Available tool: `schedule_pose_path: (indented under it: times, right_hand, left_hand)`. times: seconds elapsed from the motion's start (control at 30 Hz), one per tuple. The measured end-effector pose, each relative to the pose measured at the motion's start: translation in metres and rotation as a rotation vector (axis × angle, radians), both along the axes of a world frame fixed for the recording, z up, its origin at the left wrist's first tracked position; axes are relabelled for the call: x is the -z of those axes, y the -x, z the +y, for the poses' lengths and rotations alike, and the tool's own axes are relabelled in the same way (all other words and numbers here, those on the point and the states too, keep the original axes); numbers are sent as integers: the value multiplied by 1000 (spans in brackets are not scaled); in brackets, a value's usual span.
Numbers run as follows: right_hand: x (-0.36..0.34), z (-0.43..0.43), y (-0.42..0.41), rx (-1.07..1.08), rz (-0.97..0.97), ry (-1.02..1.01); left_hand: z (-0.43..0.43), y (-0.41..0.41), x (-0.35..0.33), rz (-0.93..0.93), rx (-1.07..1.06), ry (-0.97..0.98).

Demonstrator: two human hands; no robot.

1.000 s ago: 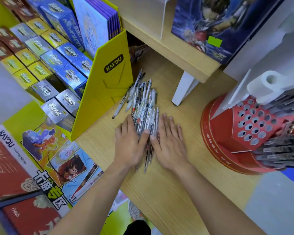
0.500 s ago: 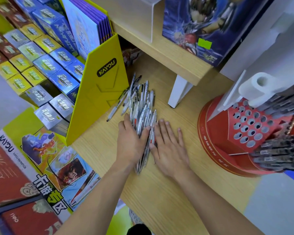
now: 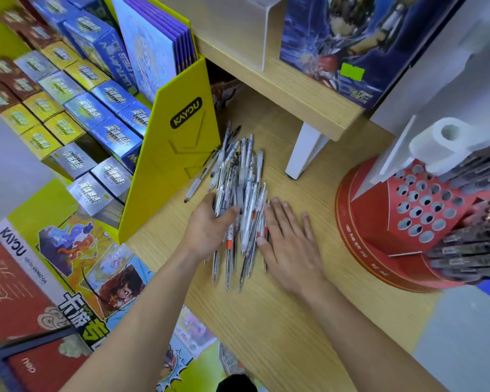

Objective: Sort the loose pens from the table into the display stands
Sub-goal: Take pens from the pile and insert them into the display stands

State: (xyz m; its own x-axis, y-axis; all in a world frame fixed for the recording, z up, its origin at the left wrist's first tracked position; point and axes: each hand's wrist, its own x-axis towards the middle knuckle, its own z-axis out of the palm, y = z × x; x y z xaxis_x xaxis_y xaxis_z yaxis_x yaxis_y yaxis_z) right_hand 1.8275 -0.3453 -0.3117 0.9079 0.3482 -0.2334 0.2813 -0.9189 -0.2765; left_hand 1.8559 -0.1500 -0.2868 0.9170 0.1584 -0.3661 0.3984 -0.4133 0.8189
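Pens (image 3: 239, 176) sit in one heap mid-table (image 3: 280, 321), long axes roughly near–far, tips fanning out a bit at both ends. One stray pen (image 3: 198, 181) lies just left of the heap, beside the yellow divider (image 3: 178, 165).

Left hand (image 3: 207, 233) is on the heap's left near side. Its thumb wraps over the top of the bundle and the fingers look tucked under it, so I read it as gripping a clutch of pens, not just pushing. Right hand (image 3: 290, 244) is flat on the table, palm down, fingers straight and pointing far, with its thumb edge touching the heap's right side. It holds nothing and acts as a fence.

Key relation: the stand (image 3: 379, 230) is to the right of the heap, apart from it, with the right hand between the two. Its empty holes (image 3: 420, 206) face up and left, and the stocked pens (image 3: 473, 250) stick out on its near-right side.

Judgement: this is the gather-and-square step, and no pen from the heap is in a hole yet. The right hand is nearer the stand, so it suits the feeding. Each pen must turn from lying flat to end-on with a hole. Risk: the bundle could splay when lifted.
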Motion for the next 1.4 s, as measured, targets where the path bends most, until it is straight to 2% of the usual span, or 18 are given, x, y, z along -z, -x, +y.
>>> schedule_pose_path:
  times: [0.13, 0.23, 0.4, 0.67, 0.93, 1.1, 1.4]
  right_hand:
    - [-6, 1, 0, 108, -5, -96]
    - [-17, 8, 1, 162, -80, -177]
    - [-28, 37, 14, 100, -276, -326]
    - [-21, 60, 15, 88, -182, -306]
    - [-42, 46, 9, 328, -62, -471]
    - [-65, 26, 14, 408, 175, -513]
    - [-115, 11, 67, 445, 142, -652]
  left_hand:
    - [17, 6, -5, 20, 20, 74]
    - [23, 11, -6, 12, -5, 116]
    - [24, 19, -1, -18, -75, 214]
    - [19, 20, 1, -22, -111, 225]
    - [19, 24, -9, 3, -101, 328]
    - [18, 32, -28, 9, -127, 324]
    - [-1, 94, -89, 69, -58, 273]
